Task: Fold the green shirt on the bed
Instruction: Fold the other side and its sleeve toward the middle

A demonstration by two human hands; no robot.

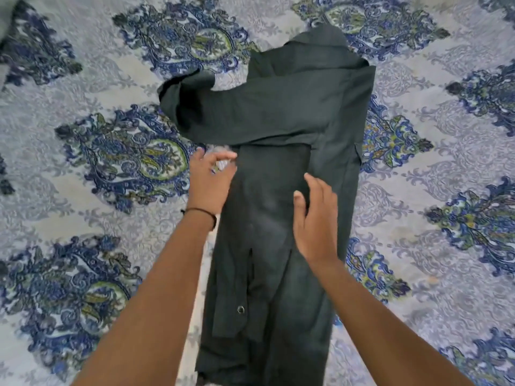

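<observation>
The green shirt [281, 190] lies on the bed, near the middle of the view, already narrowed into a long strip that runs from the near edge of the picture up toward the collar at the far end. One sleeve [223, 112] is folded across the upper part of the strip and sticks out past its left edge, its open cuff resting on the bedspread. Lower down on the strip a cuff with a dark round button [240, 309] lies on top of the cloth.

The left hand [211, 179] sits at the left edge of the shirt just below the crossed sleeve, palm down, fingers loosely together and reaching toward the cloth edge; motion blur hides whether the fingertips pinch the fabric, so its grip cannot be told. A thin dark band [203, 211] circles the left wrist. The right hand [316, 221] is over the middle of the strip, fingers spread and slightly curved, holding nothing; whether the palm presses the cloth or hovers just above it is unclear.

Under the shirt spreads a pale grey bedspread [446, 151] patterned with large blue and green paisley medallions.
</observation>
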